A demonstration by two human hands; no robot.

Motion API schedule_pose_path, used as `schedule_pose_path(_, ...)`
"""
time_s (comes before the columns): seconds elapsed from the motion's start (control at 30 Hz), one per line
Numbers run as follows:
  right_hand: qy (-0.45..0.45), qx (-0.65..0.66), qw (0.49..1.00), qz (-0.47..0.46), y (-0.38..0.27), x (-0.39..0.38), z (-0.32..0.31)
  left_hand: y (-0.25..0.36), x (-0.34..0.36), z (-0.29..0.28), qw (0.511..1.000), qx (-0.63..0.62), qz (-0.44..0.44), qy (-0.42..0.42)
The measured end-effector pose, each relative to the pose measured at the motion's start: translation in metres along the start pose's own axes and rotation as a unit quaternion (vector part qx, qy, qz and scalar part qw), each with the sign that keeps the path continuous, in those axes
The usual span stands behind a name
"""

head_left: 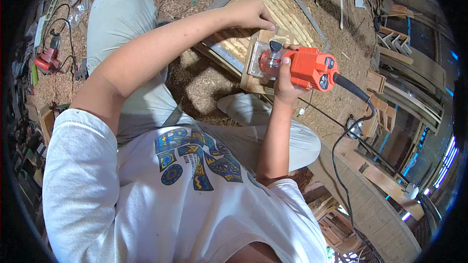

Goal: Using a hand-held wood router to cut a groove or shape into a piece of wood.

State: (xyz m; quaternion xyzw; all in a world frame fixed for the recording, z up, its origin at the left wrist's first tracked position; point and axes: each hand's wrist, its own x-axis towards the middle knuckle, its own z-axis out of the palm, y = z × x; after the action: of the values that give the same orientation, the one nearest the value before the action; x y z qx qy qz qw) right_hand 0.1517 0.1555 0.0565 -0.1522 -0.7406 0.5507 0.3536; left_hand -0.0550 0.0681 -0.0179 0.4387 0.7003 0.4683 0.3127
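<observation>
Wood shavings carpet the floor [348,44] of a cluttered workshop, offcuts and timber stacked along the right, as I follow from afar through the head camera. My right hand [285,82] is wrapped around an orange handheld router [309,70], positioned at a pale wood piece [268,35] beside a slatted panel [292,15]. My left hand [251,13], apart from the right, has its fingertips at the wood's far edge; I cannot tell whether they grip it. The work looks under way: tool in hand and brought to the wood, but no finished cut shows, so the shaping itself appears left to do. The router's long axis runs left to right, clear base leftward, cord [352,87] end rightward, tipped slightly toward me.
</observation>
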Motion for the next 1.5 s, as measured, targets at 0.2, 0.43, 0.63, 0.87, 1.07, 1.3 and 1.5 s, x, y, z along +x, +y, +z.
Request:
schedule_pose_path(0.2,-0.014,-0.015,1.000,-0.024,0.005,0.000,0.000,0.002,0.002,0.000,1.000,0.026,-0.008,-0.007)
schedule_pose_path(0.43,-0.030,-0.032,0.999,-0.017,-0.008,-0.009,0.008,0.008,0.001,-0.004,0.999,0.044,-0.019,-0.019)
schedule_pose_path(0.63,-0.022,-0.033,0.999,-0.022,-0.008,-0.007,0.008,-0.005,0.005,0.001,0.998,0.045,0.034,-0.011)
schedule_pose_path(0.87,-0.022,-0.042,0.999,-0.012,-0.014,-0.005,0.008,-0.005,0.003,-0.003,0.998,0.033,0.054,-0.026)
schedule_pose_path(1.07,-0.025,-0.064,0.997,-0.034,-0.011,-0.004,0.006,-0.002,0.003,-0.006,0.997,0.041,0.047,-0.037)
schedule_pose_path(1.3,-0.028,-0.043,0.999,-0.017,-0.016,-0.004,0.008,-0.001,0.001,-0.007,0.997,0.028,0.049,-0.043)
schedule_pose_path(1.5,-0.017,-0.030,0.999,-0.011,-0.014,-0.003,0.008,-0.001,0.003,-0.008,0.997,0.034,0.047,-0.050)
